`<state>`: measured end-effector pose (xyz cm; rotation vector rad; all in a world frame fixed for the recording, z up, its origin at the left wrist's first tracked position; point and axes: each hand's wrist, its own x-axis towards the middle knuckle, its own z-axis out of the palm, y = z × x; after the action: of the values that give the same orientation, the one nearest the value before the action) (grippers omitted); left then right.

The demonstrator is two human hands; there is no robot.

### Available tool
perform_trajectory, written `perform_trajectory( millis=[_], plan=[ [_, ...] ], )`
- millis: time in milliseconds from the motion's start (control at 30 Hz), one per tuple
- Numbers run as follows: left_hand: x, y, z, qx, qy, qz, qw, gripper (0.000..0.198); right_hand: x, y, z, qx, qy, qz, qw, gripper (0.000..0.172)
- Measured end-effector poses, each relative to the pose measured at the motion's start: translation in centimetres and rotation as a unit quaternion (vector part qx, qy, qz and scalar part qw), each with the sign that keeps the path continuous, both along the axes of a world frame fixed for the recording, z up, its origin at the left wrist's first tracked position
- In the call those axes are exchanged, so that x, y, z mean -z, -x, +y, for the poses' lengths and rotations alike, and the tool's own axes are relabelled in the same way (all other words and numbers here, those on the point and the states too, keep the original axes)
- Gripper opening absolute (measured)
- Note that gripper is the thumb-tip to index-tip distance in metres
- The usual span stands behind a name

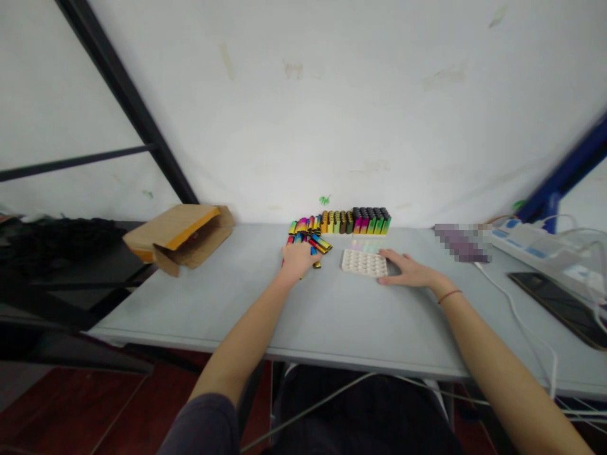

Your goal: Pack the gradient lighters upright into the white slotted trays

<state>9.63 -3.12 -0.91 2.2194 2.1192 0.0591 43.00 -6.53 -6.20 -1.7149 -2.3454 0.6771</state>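
My left hand (298, 260) lies over a loose heap of shiny multicoloured tubes (322, 243). Its thumb reaches toward the right, while the other fingers are mostly hidden, so I cannot see whether they grip a tube. A small white tray (364, 263) with rows of round holes lies flat on the table. My right hand (408, 272) holds that tray by its right end, thumb at the near corner and fingers at the far one. Behind the tray stand upright rows of tubes: yellow-gold ones (336, 222) and, beside them, black-topped pink, green and yellow ones (372, 220).
An open cardboard box (180, 234) lies at the table's left end. On the right are a blurred-out purple item (462, 244), a white power strip (531, 243), a dark phone (559, 303) and a white cable (512, 309). A white wall (332, 126) rises behind the grey table (341, 322).
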Motion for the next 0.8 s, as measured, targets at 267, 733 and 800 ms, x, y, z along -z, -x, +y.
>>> perform_trajectory(
  millis=[267, 733, 800],
  plan=[
    [0.3, 0.1, -0.4, 0.033, -0.030, -0.037, 0.998, 0.026, 0.1, 0.1, -0.1, 0.004, -0.018, 0.017, 1.000, 0.107],
    [1.5, -2.3, 0.5, 0.053, -0.039, -0.559, 0.826, 0.028, -0.1, 0.4, -0.3, 0.006, -0.017, 0.010, 1.000, 0.110],
    [1.6, -2.9, 0.0, 0.040, -0.019, -0.621, 0.783, 0.024, -0.1, 0.4, -0.3, 0.004, -0.024, 0.016, 1.000, 0.107]
  ],
)
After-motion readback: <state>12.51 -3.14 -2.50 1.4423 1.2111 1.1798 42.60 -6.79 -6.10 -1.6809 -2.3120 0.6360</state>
